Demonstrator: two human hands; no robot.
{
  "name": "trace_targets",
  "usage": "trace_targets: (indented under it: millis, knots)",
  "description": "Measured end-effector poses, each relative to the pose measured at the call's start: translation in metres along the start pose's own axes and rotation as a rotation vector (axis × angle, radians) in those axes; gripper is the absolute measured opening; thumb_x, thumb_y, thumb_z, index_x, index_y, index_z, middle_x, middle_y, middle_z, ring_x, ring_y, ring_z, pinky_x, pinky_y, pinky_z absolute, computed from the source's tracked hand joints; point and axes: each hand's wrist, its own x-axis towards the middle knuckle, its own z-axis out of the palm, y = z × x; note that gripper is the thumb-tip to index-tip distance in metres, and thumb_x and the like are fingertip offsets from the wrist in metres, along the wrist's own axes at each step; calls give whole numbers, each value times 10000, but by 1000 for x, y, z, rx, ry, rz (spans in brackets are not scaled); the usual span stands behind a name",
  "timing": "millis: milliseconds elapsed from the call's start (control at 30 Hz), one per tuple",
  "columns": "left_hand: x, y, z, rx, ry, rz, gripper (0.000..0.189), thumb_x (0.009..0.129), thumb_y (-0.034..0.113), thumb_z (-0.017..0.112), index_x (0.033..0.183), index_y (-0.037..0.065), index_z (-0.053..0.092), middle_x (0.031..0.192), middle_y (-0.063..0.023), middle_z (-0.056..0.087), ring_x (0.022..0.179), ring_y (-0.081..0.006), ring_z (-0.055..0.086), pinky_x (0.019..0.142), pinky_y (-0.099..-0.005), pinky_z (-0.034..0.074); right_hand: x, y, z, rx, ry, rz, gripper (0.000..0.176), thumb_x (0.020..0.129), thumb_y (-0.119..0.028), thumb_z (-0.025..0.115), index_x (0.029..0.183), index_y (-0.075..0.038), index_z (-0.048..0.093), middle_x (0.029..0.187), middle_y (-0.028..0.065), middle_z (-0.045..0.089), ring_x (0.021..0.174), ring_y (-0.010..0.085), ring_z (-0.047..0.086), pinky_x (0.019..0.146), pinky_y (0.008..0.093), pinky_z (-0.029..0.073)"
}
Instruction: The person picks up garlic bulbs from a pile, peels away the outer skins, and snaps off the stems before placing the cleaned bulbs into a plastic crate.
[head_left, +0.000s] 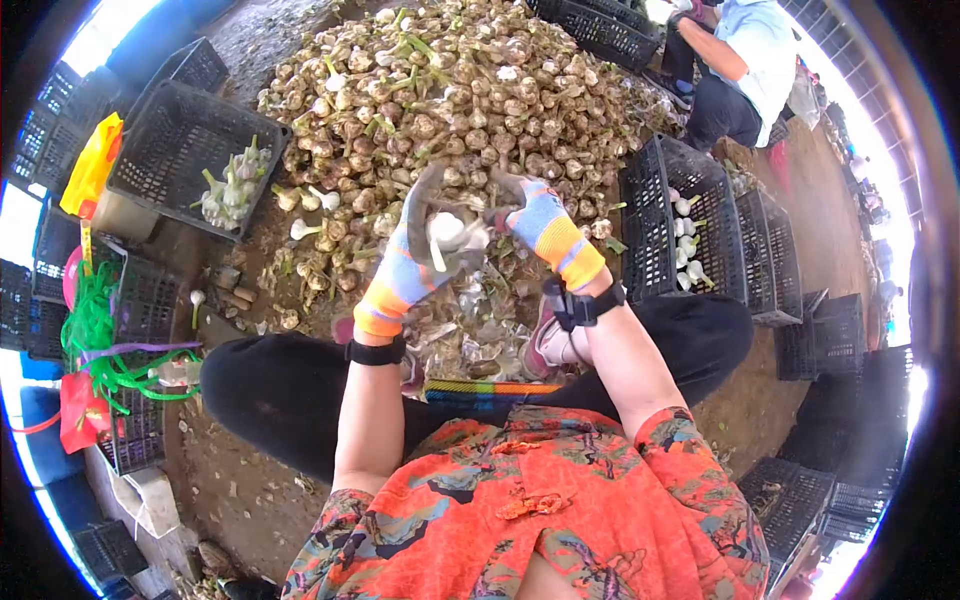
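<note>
A white garlic bulb [446,228] with a short pale stem sits in my left hand [412,240], which wears a striped glove with dark, dirty fingers. Loose whitish skin [478,238] blurs at the bulb's right side. Close to that skin is my right hand [540,215], gloved the same way; its thumb and forefinger stand apart, tips slightly smeared by motion. Just beyond both hands spreads a big heap of unpeeled garlic [450,110]. Peeled-off skins [465,335] litter the ground between my shoes.
On the left, a black crate [180,150] holds cleaned garlic bunched in its corner. Another black crate [655,225] at right contains several white bulbs. Green netting [95,320] hangs over crates at far left. A person [735,70] sits at the upper right.
</note>
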Motion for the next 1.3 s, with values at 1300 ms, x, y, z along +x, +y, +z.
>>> trace_targets:
  millis: [1300]
  knots:
    - [9, -33, 4, 114, 400, 172, 287, 656, -135, 615, 908, 0, 588, 1009, -70, 549, 908, -173, 565, 812, -273, 458, 11, -31, 18, -42, -74, 47, 166, 649, -124, 570, 754, -3, 611, 747, 197, 607, 723, 330, 599, 648, 369, 467]
